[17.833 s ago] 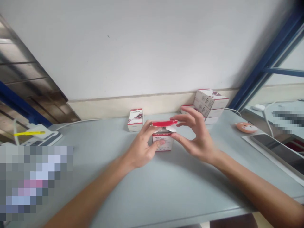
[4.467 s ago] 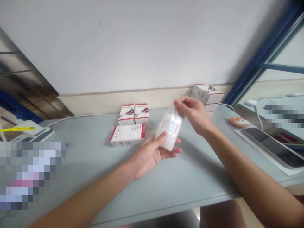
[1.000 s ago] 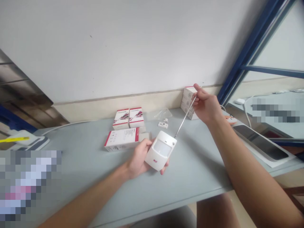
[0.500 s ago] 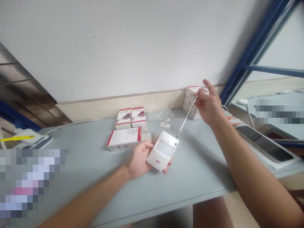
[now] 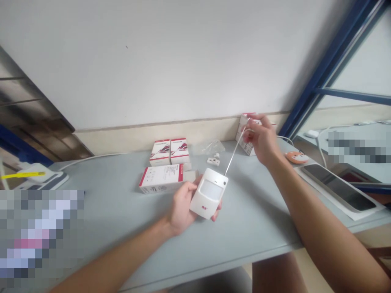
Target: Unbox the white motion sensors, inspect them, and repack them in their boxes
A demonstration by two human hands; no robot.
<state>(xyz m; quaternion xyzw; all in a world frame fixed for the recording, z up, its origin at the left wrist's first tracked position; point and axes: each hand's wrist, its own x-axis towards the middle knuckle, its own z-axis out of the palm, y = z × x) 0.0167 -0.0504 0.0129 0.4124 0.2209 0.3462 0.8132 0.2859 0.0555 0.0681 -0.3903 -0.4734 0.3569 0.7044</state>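
Note:
A white motion detector [image 5: 209, 193] with a pale sensor window rests in my left hand [image 5: 183, 207], whose fingers wrap under and around it. From its top corner a thin metal antenna [image 5: 233, 154] slants up to the right, extended. My right hand [image 5: 261, 136] pinches the antenna near its upper tip. Behind the detector lies a white and red box [image 5: 161, 178] on its side, with a pale flap showing at its right end. Small white bracket parts [image 5: 213, 160] sit just beyond the detector, beside a clear plastic bag [image 5: 209, 147].
Two upright boxes [image 5: 170, 150] stand near the wall. More boxes [image 5: 242, 138] are stacked behind my right hand, partly hidden. To the right are a phone-like black slab [image 5: 342, 185] on a white base and an orange round object [image 5: 296, 157]. A power strip [image 5: 39, 177] sits at left.
My right hand has moved slightly left and down, its raised finger now closing in on the antenna tip. The antenna stands a little steeper. My left hand still holds the detector.

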